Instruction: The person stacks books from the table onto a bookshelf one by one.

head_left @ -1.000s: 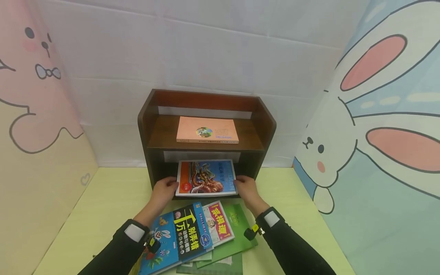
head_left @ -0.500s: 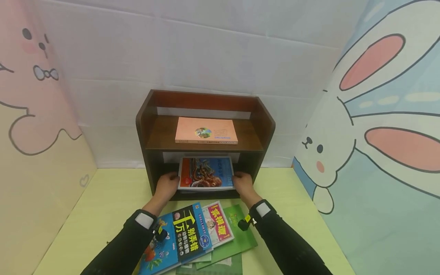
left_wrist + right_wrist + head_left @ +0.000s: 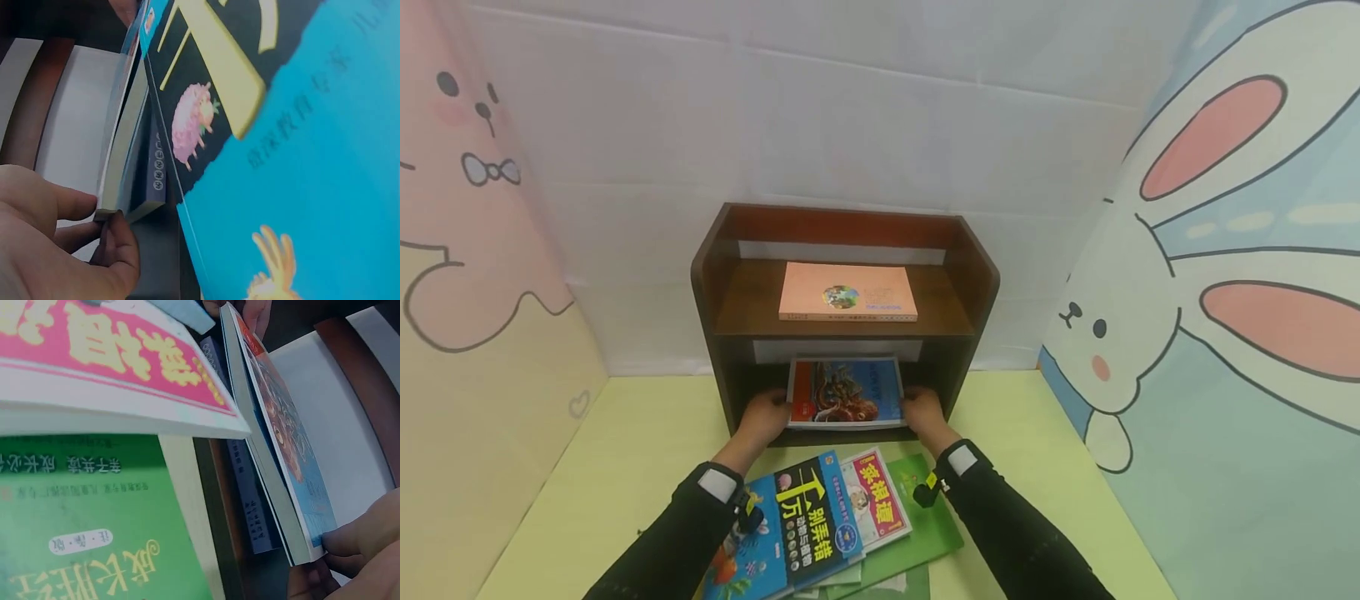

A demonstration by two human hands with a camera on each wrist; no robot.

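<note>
A book with an octopus cover (image 3: 846, 392) lies almost flat inside the lower compartment of the dark brown bookshelf (image 3: 958, 300). My left hand (image 3: 765, 415) pinches its left edge, thumb above and fingers below. On the opposite edge, my right hand (image 3: 925, 412) grips it the same way. Both wrist views show the book's white page edges and a second book with a dark blue spine (image 3: 250, 494) beneath it. Whether the two books touch along their whole length cannot be told.
On the upper shelf lies a pink book (image 3: 850, 292). In front of the bookshelf, a loose pile holds a blue book (image 3: 782, 525), a white-and-pink book (image 3: 876, 500) and a green book (image 3: 925, 533) on the pale yellow table (image 3: 632, 467). White cloth hangs behind.
The octopus book has moved a little deeper into the lower compartment and slightly left, both hands going with it. Over the last half second it has come down slightly. The head view has tilted slightly.
</note>
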